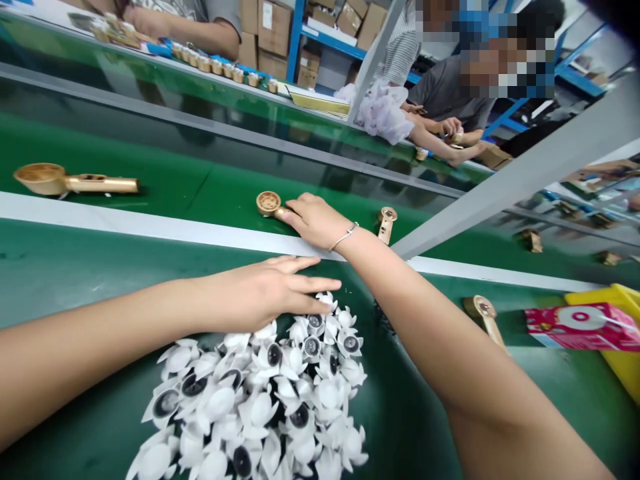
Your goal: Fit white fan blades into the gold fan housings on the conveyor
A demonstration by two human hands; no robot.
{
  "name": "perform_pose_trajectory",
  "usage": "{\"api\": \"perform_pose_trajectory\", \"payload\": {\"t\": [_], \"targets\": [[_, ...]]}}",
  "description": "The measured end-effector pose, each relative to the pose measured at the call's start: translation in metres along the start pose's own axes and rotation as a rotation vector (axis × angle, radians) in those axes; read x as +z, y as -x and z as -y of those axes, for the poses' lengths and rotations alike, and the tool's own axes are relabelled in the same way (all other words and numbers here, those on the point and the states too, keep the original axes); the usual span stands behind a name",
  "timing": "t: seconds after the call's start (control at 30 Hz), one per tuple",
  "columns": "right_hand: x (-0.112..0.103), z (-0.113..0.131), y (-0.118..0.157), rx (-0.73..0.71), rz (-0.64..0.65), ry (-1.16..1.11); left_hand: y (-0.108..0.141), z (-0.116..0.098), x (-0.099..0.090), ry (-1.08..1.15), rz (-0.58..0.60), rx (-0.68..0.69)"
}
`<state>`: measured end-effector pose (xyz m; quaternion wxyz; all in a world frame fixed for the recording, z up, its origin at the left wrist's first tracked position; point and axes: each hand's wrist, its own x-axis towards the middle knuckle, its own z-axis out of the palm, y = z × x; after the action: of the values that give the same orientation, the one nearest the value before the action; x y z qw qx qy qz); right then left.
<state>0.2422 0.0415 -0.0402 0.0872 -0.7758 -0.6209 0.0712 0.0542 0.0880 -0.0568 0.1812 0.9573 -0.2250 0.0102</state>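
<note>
My right hand point(317, 223) reaches onto the green belt and is closed around the handle of a gold plastic housing point(269, 203) with a round, open head. Most of that handle is hidden under my fingers. My left hand point(270, 293) hovers over the upper edge of a heap of white flower-shaped plastic pieces point(260, 407), its fingers stretched out and holding nothing. Some of these pieces show dark round centres. Other gold housings lie on the belt: one point(77, 180) far left, another point(387, 225) just beyond my right forearm.
A gold housing point(483, 310) lies on the table right of my forearm, beside a pink box point(583, 325) and a yellow bin point(625, 373). A slanted metal post point(500, 173) rises at right. Across the belt, people work near a row of small gold-and-white parts point(220, 67).
</note>
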Motion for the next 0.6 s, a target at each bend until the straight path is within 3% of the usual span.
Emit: {"api": "perform_pose_trajectory", "payload": {"t": [0.1, 0.2, 0.3, 0.37, 0.6], "targets": [[-0.020, 0.000, 0.033, 0.011, -0.048, 0.030, 0.001, 0.002, 0.003, 0.042, 0.049, 0.015], [-0.031, -0.014, 0.105, 0.037, -0.076, 0.040, 0.003, 0.003, 0.001, 0.074, -0.049, 0.021], [-0.022, -0.030, 0.176, 0.047, -0.093, 0.035, 0.003, 0.003, -0.004, 0.095, -0.075, -0.023], [-0.009, -0.034, 0.205, 0.025, -0.126, 0.045, 0.003, 0.003, -0.008, 0.087, -0.054, -0.071], [0.014, -0.046, 0.226, -0.152, -0.051, 0.250, 0.005, -0.001, -0.015, 0.061, 0.010, -0.224]]}}
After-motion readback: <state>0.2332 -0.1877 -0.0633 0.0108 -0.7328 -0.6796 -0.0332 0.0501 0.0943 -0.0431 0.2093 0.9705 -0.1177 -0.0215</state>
